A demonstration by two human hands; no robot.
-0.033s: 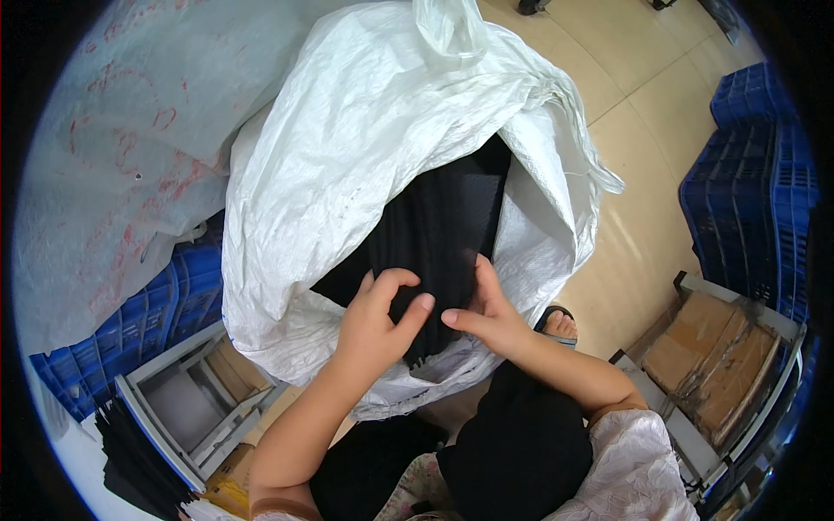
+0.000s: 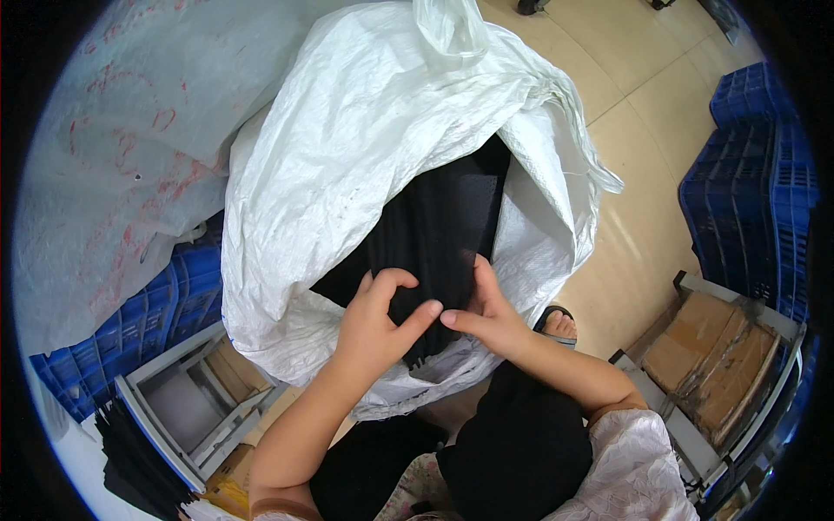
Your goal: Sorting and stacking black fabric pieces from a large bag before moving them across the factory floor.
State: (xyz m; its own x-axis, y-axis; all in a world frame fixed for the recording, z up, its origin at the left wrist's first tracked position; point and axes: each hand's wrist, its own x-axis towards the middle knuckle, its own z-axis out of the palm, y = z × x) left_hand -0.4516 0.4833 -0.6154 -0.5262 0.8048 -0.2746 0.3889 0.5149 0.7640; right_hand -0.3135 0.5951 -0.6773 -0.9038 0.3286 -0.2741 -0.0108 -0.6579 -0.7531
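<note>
Black bundle, fabric-like, lies in the mouth of a white woven sack, its near end toward the wearer. Left hand at its left side, forefinger bent over the dark material, thumb laid across toward the middle. Right hand opposite, fingers at the right edge, thumb pointing inward; the thumb tips touch or almost touch. Grip: both hands rest on the bundle with fingers spread around it; whether either one pinches any layer, I cannot tell, black on black hiding the fingertips.

Reading of the hold: a hand on each side probably keeps the long folds together, the inward thumbs steadying the top. The sack stands directly ahead of the wearer's black-clad knees, presumably so both forearms reach in without stretching. Its rim is slumped wide around the bundle, which seems to leave room for both hands.

Around it: blue crates stacked on the right, seemingly to save floor; nearer, a taped cardboard box sits within a grey frame, whose rails likely contain it.
</note>
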